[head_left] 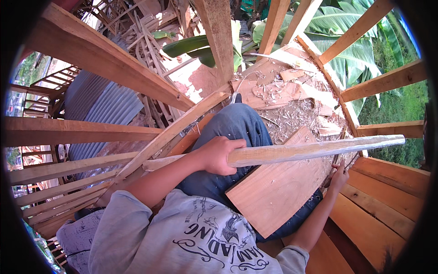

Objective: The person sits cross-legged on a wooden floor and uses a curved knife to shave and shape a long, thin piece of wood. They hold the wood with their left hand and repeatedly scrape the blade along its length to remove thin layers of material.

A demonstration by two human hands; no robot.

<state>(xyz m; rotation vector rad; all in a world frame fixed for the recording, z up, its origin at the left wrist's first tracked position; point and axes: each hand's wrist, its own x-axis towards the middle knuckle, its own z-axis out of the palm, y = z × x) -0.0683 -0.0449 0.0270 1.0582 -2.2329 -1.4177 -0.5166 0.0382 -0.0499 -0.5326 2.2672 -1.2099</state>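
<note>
My left hand point(221, 155) is wrapped round a long, pale wooden pole point(292, 152) that runs across my lap, its shaved end reaching far to the right. The pole's other end passes behind my left forearm. Beneath the pole, a flat wooden board point(276, 192) lies slanted across my legs. Just past the board's right edge, my right hand point(338, 177) is closed low near the pole. Something thin and dark shows by its fingers, too small to make out.
Wood shavings point(285, 96) and offcuts cover the floor ahead, beside a pair of jeans-clad knees. Wooden posts point(216, 36) and rails surround me. Orange-brown planks point(369, 214) lie to the right. Corrugated metal sheets point(107, 107) and a scrap-wood pile stand beyond the left rails.
</note>
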